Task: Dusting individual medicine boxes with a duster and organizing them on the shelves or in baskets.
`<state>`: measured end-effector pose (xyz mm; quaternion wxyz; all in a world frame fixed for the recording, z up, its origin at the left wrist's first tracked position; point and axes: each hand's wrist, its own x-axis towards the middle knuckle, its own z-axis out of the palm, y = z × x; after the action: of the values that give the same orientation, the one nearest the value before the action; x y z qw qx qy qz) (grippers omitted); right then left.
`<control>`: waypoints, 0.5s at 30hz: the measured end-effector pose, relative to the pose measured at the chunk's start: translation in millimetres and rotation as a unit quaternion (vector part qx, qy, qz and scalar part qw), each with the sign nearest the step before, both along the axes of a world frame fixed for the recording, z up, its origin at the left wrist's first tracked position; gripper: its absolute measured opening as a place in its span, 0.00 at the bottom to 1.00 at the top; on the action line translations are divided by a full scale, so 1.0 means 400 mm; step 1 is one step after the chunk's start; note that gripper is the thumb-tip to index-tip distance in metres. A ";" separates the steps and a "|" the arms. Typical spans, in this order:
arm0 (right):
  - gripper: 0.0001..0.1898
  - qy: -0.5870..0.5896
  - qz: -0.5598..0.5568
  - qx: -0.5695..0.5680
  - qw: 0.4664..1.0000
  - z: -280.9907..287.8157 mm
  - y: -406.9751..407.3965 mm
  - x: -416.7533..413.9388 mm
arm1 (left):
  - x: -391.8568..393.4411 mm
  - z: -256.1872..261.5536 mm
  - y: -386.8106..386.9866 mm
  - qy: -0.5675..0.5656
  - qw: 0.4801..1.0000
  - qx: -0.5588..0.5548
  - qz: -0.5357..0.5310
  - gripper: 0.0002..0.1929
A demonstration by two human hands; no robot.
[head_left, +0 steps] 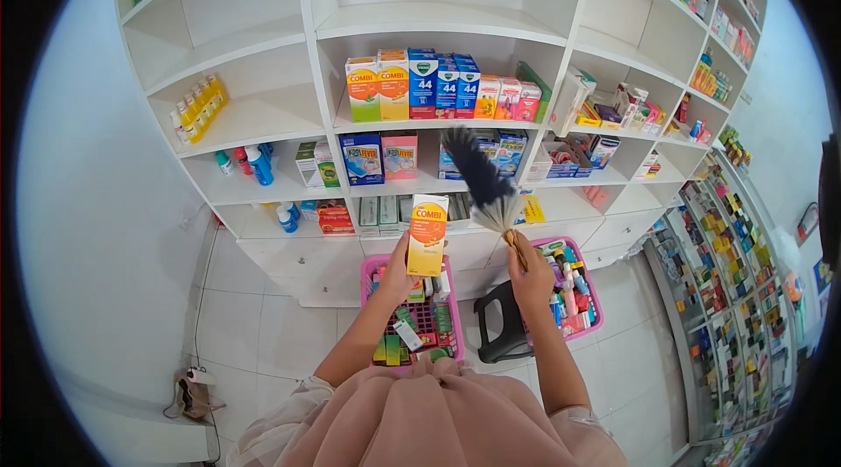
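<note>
My left hand (398, 264) grips a white, orange and yellow Combi carton (428, 237) upright, its printed front towards me. To its right, my right hand (531, 273) is closed around the handle of a feather duster (479, 171). The duster's dark feathers point up and to the left, in front of the lower shelves, apart from the carton. Similar Combi cartons (393, 89) stand on the shelf above, beside blue Vicks boxes (423, 86) and smaller cartons. KoolFever boxes (362, 159) stand one shelf lower, left of the duster.
A pink basket (458, 335) of cartons lies below my left hand; another pink basket (599, 319) with bottles is at the right, next to a black plastic stool (489, 329). White shelving (440, 20) spans the front. A stocked display case (690, 362) stands at the far right.
</note>
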<state>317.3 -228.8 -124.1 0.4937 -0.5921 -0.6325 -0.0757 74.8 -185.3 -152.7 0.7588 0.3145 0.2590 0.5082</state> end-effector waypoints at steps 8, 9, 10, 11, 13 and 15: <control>0.18 -0.153 0.135 -0.016 0.979 -0.018 -0.029 0.020 | -0.048 -0.196 0.078 0.075 0.982 0.169 0.045 0.24; 0.19 -0.078 0.073 -0.012 0.994 -0.033 -0.017 0.042 | -0.021 -0.154 0.052 0.089 0.985 0.125 0.077 0.24; 0.18 -0.009 0.021 0.040 0.999 -0.062 -0.006 0.069 | 0.023 -0.045 0.016 -0.035 0.999 -0.023 0.033 0.23; 0.18 -0.005 0.037 0.044 0.998 -0.048 -0.005 0.035 | -0.018 -0.081 0.019 -0.032 0.998 -0.018 0.049 0.23; 0.18 -0.017 0.113 0.002 0.993 -0.019 -0.028 -0.005 | -0.073 -0.165 0.034 0.198 0.960 0.146 0.134 0.23; 0.18 -0.119 0.148 0.000 0.982 -0.011 -0.054 0.016 | -0.060 -0.135 0.030 -0.078 0.995 -0.016 0.067 0.22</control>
<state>323.7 -250.2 -128.6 0.4211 -0.4787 -0.7671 -0.0717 51.0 -173.2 -206.7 0.7463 0.2432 0.2273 0.5764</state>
